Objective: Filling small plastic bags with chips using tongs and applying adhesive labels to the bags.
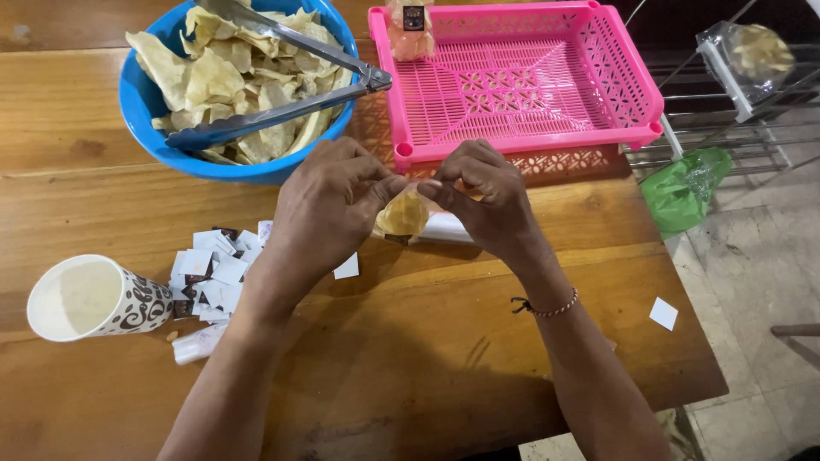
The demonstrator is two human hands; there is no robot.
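Spreading across most of the view, the wooden table (410, 358) is the landmark for everything else. At its far right edge stands a pink plastic basket (521, 81), with a small filled packet (412, 30) against the basket's far wall. At the table's far left sits a blue bowl (137, 102) heaped with pale chips (222, 72), and metal tongs (282, 111) lie across that heap. On the table's near left a patterned paper cup (94, 297) lies on its side, and a pile of small paper labels (213, 269) is scattered just beside it. Over the table's middle, just before the basket, the left hand (329, 205) and the right hand (483, 196) meet, each pinching the top of a small clear bag of chips (403, 213) between thumb and fingertips. The bag hangs between both hands just above the tabletop. Off the table's right side, a green plastic bag (683, 192) rests on the floor.
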